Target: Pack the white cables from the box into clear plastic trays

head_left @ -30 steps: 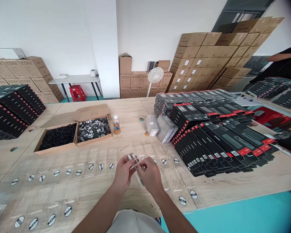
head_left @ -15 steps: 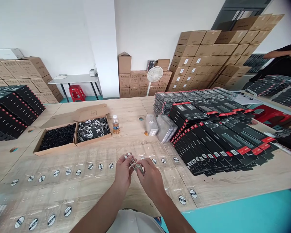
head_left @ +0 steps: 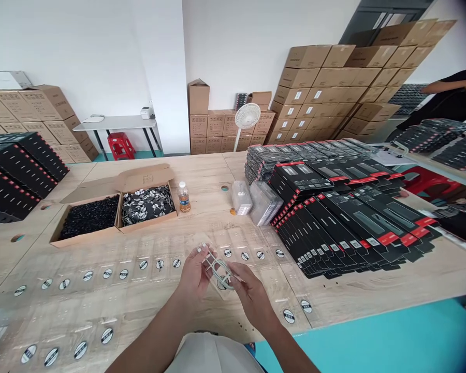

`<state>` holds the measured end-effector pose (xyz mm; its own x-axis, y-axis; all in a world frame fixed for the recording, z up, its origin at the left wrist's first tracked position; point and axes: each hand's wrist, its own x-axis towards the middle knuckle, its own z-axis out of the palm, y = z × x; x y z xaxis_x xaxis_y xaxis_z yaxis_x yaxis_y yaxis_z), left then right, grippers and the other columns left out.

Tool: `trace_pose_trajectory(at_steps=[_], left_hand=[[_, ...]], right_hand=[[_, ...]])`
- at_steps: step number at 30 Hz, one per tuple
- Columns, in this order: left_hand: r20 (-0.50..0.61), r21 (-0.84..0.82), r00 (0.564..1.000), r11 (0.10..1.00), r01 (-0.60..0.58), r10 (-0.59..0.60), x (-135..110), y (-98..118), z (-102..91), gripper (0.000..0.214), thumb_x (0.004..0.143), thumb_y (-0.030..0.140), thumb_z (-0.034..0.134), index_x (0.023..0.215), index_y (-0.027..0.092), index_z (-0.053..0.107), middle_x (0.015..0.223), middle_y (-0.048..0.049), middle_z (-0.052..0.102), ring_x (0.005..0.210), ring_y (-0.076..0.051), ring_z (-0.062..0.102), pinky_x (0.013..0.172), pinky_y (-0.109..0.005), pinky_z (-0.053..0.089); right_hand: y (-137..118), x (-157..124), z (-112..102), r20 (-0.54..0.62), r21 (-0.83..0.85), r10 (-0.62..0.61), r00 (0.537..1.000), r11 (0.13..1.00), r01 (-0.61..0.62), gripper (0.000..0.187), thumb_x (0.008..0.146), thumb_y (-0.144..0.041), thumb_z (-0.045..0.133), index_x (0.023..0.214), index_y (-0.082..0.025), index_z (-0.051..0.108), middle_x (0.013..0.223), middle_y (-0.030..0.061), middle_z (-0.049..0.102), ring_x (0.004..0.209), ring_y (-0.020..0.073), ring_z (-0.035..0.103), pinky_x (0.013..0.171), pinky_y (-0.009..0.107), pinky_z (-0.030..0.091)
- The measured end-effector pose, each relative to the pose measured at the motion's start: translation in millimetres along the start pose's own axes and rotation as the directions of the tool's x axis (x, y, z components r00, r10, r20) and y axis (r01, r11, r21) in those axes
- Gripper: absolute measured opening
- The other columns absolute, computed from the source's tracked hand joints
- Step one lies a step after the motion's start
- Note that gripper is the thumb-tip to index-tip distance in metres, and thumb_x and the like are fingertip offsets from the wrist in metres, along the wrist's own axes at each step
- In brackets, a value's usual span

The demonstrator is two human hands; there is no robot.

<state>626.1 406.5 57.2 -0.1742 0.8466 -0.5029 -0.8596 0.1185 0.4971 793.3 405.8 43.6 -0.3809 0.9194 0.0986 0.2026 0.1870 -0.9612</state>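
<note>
Between my hands is a pale cable [head_left: 222,273], coiled in loops, with white plug ends showing at its upper left. My left hand [head_left: 194,269] is closed on the plug end. The fingers of my right hand [head_left: 252,292] pinch the looped end at the lower right. Just beneath the coil shows a clear plastic sleeve with a round black-and-white sticker; whether a hand touches it I cannot tell. Rows of similar clear sleeves [head_left: 97,290] with stickers lie flat on the wooden table [head_left: 202,171] around my hands.
Two open cartons hold small black parts [head_left: 88,216] and black-and-white printed packets [head_left: 148,205]. A drink bottle [head_left: 184,198] stands beside them. Clear plastic cases [head_left: 266,203] and black-and-red boxes [head_left: 345,228] are at right, more black boxes [head_left: 19,171] at left. A person [head_left: 450,98] is far right.
My right hand has moved slightly right and down, and the cable loops have spread wider between my hands. The view has shifted slightly.
</note>
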Motion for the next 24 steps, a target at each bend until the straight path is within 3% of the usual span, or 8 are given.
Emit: trace_pose_trajectory(at_steps=[3, 6, 11, 16, 20, 24], left_hand=[[0.005, 0.013, 1.000, 1.000, 0.007, -0.007, 2.4, 1.7, -4.3, 0.021, 0.072, 0.023, 0.075, 0.088, 0.015, 0.064, 0.077, -0.0016, 0.064, 0.067, -0.013, 0.062, 0.057, -0.027, 0.054], [-0.020, 0.009, 1.000, 1.000, 0.023, -0.023, 4.4, 0.9, -10.2, 0.021, 0.071, 0.022, 0.075, 0.087, 0.015, 0.064, 0.077, -0.0010, 0.064, 0.067, -0.013, 0.062, 0.061, -0.028, 0.055], [0.016, 0.045, 0.999, 0.998, 0.041, -0.042, 5.1, -2.8, -19.5, 0.022, 0.069, 0.023, 0.077, 0.084, 0.015, 0.063, 0.072, -0.0002, 0.062, 0.063, -0.012, 0.061, 0.061, -0.027, 0.053], [0.002, 0.159, 0.995, 0.982, 0.103, -0.105, -0.7, -5.4, -32.3, 0.026, 0.067, 0.026, 0.079, 0.084, 0.015, 0.064, 0.073, -0.0014, 0.064, 0.063, -0.013, 0.062, 0.058, -0.026, 0.052], [0.007, 0.239, 0.992, 0.963, 0.124, -0.129, -10.4, -12.5, -39.4, 0.027, 0.063, 0.028, 0.081, 0.081, 0.015, 0.066, 0.070, -0.0017, 0.065, 0.061, -0.013, 0.062, 0.055, -0.024, 0.049], [0.025, 0.254, 0.981, 0.951, 0.178, -0.190, -16.4, -20.1, -40.6, 0.028, 0.061, 0.028, 0.082, 0.078, 0.015, 0.066, 0.071, -0.0032, 0.068, 0.061, -0.014, 0.063, 0.055, -0.024, 0.048]], right_hand=[[1.8, 0.9, 7.2, 0.031, 0.299, 0.263, 0.964, 0.918, -0.259, 0.057, 0.082, -0.045, 0.063, 0.134, -0.028, 0.047, 0.111, 0.0082, 0.063, 0.088, 0.0192, 0.063, 0.068, 0.032, 0.055], [2.7, 1.2, 16.1, 0.135, 0.372, 0.343, 0.930, 0.852, -0.368, 0.058, 0.076, -0.045, 0.068, 0.127, -0.022, 0.053, 0.090, 0.0047, 0.066, 0.073, 0.0167, 0.061, 0.060, 0.028, 0.051], [6.1, -3.9, 30.7, 0.078, 0.290, 0.361, 0.929, 0.884, -0.368, 0.045, 0.074, -0.039, 0.065, 0.115, -0.022, 0.057, 0.078, 0.0003, 0.060, 0.067, 0.0158, 0.056, 0.048, 0.023, 0.047], [7.7, -7.9, 26.5, 0.268, 0.236, 0.390, 0.881, 0.860, -0.452, 0.051, 0.071, -0.031, 0.067, 0.119, -0.024, 0.053, 0.080, -0.0012, 0.059, 0.069, 0.0159, 0.058, 0.055, 0.027, 0.049], [8.9, -2.9, 18.2, 0.344, 0.182, 0.309, 0.887, 0.904, -0.386, 0.045, 0.073, -0.034, 0.070, 0.113, -0.020, 0.059, 0.092, 0.0041, 0.065, 0.083, 0.0186, 0.061, 0.074, 0.032, 0.049], [10.4, 3.4, 19.4, 0.345, 0.151, 0.312, 0.885, 0.912, -0.380, 0.027, 0.074, -0.028, 0.066, 0.098, -0.018, 0.061, 0.080, 0.0012, 0.063, 0.072, 0.0154, 0.058, 0.061, 0.025, 0.046]])
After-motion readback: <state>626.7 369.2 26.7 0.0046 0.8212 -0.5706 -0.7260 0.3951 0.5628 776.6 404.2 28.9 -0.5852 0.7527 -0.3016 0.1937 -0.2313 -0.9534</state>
